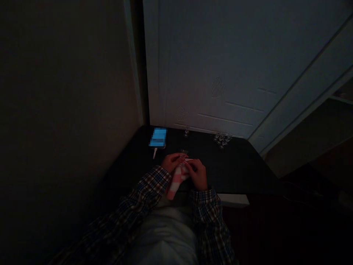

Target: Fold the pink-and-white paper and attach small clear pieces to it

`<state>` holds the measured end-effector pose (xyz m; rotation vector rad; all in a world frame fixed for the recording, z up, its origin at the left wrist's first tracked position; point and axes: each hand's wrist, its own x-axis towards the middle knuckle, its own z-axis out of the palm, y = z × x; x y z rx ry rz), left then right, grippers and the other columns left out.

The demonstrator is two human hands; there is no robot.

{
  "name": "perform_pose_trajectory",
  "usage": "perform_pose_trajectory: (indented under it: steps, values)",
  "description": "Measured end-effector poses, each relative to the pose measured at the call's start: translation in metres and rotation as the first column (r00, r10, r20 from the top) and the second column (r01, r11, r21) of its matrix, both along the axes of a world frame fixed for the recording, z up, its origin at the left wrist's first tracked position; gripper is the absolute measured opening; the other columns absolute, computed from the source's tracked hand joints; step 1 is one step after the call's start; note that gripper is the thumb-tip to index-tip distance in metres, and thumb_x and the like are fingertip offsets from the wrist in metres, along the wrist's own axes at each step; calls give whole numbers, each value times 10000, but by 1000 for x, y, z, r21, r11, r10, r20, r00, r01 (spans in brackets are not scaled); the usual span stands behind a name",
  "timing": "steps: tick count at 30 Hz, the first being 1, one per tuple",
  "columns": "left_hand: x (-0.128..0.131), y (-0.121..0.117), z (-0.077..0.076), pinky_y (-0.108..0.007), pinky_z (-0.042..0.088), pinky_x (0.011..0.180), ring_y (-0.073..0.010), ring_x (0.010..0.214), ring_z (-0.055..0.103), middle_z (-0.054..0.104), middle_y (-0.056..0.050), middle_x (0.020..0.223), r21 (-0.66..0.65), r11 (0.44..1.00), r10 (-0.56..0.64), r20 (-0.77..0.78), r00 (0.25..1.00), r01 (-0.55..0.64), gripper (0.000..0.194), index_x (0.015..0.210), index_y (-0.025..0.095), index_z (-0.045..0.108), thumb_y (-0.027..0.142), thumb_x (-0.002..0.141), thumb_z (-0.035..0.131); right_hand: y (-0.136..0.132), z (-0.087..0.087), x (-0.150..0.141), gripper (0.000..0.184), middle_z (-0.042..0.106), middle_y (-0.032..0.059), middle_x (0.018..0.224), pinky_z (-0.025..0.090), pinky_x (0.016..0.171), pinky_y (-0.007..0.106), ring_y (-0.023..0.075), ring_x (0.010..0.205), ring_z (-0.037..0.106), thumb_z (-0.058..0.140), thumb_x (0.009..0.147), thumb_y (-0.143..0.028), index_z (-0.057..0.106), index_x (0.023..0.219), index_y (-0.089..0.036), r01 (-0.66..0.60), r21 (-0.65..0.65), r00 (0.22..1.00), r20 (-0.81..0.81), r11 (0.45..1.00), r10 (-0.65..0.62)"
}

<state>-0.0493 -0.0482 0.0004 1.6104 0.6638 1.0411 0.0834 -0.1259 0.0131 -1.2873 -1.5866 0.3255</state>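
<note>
In the dim light, a pink-and-white striped cloth, by its shape a sock (pixel 176 180), hangs between my two hands above the front of the dark table. My left hand (pixel 173 162) pinches its upper end from the left. From the right, my right hand (pixel 199 173) grips the same end with bent fingers, and the fingertips of both hands nearly meet. The lower end of the sock droops toward my lap. Just beyond my fingertips shows a small clear object (pixel 184 151), too dark to make out.
A lit phone (pixel 158 138) with a white cable (pixel 154 153) lies at the table's back left. Small shiny clear pieces (pixel 222 139) cluster at the back right, with a few more (pixel 186 132) near the white panel (pixel 193 73). A white box-like object (pixel 233 200) sits by the front edge.
</note>
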Motion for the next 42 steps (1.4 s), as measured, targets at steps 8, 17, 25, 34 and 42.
perform_pose_trajectory:
  steps: [8,17,25,34,42]
  values:
    - [-1,2,2,-307,433,814,-180,887,569,635,-62,903,146,985,101,-49,994,-93,237,873,164,652,314,724,546,0,0,2,141,574,33,886,356,814,338,178,888,486,500,805,-297,600,749,-213,95,51,994,47,994,-97]
    - [-3,6,1,-289,431,763,-162,830,554,595,-31,841,230,960,191,-129,973,-158,211,867,203,660,283,691,576,3,-5,-1,174,619,25,887,403,776,298,169,860,545,449,830,-316,584,872,-215,-42,-62,999,-32,997,40]
    - [0,2,-1,-269,424,668,-152,752,540,600,-38,811,247,963,161,-220,962,-105,241,852,181,654,333,676,590,1,-4,0,275,597,33,909,438,723,272,152,803,561,473,811,-324,498,1062,-216,-4,-68,985,-172,998,-8]
    - [5,-3,-2,-279,428,679,-148,744,530,606,-38,819,258,965,111,-289,951,-34,208,851,190,651,269,674,575,4,-6,0,246,590,35,866,440,694,274,159,779,549,537,754,-335,542,955,-195,58,-57,985,-157,997,-66]
    - [5,2,-6,-297,464,720,-147,756,575,610,-32,797,9,996,90,-63,994,-90,285,911,173,594,323,669,594,4,-8,0,245,604,28,842,456,622,247,140,722,571,515,769,-362,515,952,-199,98,-93,963,-241,991,-118]
